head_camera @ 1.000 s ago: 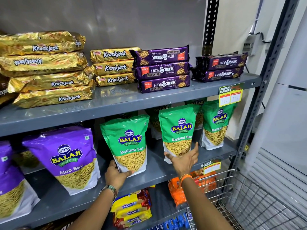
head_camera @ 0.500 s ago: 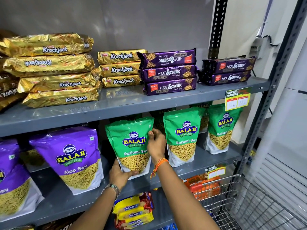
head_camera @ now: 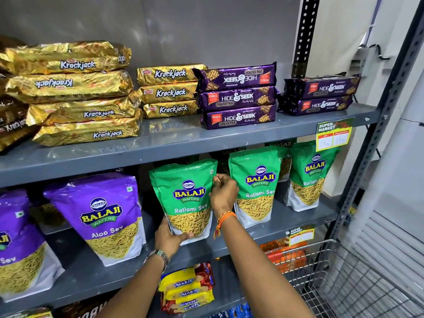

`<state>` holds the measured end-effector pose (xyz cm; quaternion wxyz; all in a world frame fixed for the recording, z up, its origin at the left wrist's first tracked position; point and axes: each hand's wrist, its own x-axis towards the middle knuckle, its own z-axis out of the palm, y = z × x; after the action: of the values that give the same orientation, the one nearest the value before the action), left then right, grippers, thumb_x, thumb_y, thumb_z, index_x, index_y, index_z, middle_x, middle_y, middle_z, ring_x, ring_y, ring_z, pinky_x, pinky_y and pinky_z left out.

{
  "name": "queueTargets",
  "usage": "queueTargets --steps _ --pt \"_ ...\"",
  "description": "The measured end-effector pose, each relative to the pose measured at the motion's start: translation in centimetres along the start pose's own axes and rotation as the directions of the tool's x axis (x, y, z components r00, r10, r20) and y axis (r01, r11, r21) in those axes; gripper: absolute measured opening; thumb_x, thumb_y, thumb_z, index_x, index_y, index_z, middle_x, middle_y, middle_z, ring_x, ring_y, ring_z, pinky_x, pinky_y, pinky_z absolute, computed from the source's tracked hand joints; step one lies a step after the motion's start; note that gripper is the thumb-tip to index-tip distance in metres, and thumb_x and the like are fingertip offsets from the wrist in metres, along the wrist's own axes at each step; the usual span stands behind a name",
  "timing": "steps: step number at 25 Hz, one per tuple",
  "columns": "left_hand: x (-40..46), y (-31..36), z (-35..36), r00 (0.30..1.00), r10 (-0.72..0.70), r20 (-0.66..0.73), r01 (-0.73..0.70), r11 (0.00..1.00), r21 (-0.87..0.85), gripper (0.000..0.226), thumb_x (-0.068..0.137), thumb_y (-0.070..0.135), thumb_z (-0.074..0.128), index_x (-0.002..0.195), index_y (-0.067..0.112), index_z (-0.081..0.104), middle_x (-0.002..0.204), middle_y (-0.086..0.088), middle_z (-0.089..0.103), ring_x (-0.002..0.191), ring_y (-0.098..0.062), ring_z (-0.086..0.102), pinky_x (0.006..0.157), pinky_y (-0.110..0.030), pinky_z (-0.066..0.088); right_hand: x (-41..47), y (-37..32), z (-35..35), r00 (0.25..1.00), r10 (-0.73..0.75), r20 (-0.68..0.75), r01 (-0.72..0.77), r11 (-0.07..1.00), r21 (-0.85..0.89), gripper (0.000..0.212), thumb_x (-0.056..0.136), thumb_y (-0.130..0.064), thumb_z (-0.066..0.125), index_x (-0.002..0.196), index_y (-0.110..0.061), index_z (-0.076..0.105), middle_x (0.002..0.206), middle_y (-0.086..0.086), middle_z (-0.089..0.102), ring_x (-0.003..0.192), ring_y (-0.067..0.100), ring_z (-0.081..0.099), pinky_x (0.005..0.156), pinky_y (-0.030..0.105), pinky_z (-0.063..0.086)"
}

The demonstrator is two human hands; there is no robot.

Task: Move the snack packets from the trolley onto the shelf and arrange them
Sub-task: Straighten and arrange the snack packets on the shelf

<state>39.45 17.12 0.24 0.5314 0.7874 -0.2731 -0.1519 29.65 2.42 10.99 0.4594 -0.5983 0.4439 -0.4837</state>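
A green Ratlami Sev packet (head_camera: 185, 193) stands upright on the grey middle shelf (head_camera: 270, 230). My left hand (head_camera: 169, 239) grips its bottom left corner. My right hand (head_camera: 223, 193) pinches its upper right edge. To its right stand a second green packet (head_camera: 254, 182) and a third green packet (head_camera: 309, 177), with more green packets half hidden behind them. On the left stand two purple Aloo Sev packets (head_camera: 101, 214). The wire trolley (head_camera: 358, 283) is at the lower right, and no packets show in its visible part.
The top shelf holds stacks of gold Krackjack packs (head_camera: 75, 104) and purple Hide & Seek packs (head_camera: 238, 97). Marie biscuit packs (head_camera: 188, 288) and orange packs (head_camera: 284, 255) lie on the lower shelf. A grey upright post (head_camera: 367, 171) frames the right side, beside a price tag (head_camera: 333, 135).
My right hand left the second green packet and moved left to the first one's upper right edge. My left hand has stayed at that packet's bottom corner.
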Motion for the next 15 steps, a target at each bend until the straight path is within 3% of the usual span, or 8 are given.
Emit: queueTargets --steps 5,10,15 --pt "0.1 -0.2 0.0 1.0 -0.025 0.004 0.025 1.0 0.003 0.092 0.037 0.038 0.091 0.121 0.023 0.058 0.115 0.0 0.072 0.107 -0.023 0.068 0.094 -0.045 0.056 -0.1 0.2 -0.2 0.999 -0.039 0.028 0.04 0.999 -0.031 0.014 0.095 -0.006 0.063 0.09 -0.013 0.074 0.081 0.006 0.074 0.064 0.032 0.073 0.066 0.05 0.062" --pt "1.1 -2.3 -0.1 1.0 -0.022 0.021 0.022 1.0 0.006 0.089 0.038 0.037 0.095 0.118 0.031 0.057 0.111 0.008 0.074 0.103 -0.017 0.071 0.089 -0.046 0.059 -0.4 0.1 -1.4 0.999 -0.012 0.051 0.014 0.999 -0.037 0.014 0.096 -0.012 0.064 0.104 -0.008 0.075 0.088 0.014 0.079 0.056 0.03 0.073 0.065 0.042 0.063" --pt "0.2 -1.1 -0.9 0.999 -0.042 0.033 0.043 0.999 -0.031 0.078 0.043 0.033 0.087 0.115 0.026 0.057 0.11 0.003 0.075 0.101 -0.017 0.073 0.091 -0.047 0.059 -1.4 1.3 -1.1 0.996 0.027 0.09 -0.019 0.996 -0.083 0.014 0.097 -0.01 0.062 0.101 -0.008 0.076 0.085 0.013 0.078 0.054 0.028 0.072 0.063 0.047 0.064"
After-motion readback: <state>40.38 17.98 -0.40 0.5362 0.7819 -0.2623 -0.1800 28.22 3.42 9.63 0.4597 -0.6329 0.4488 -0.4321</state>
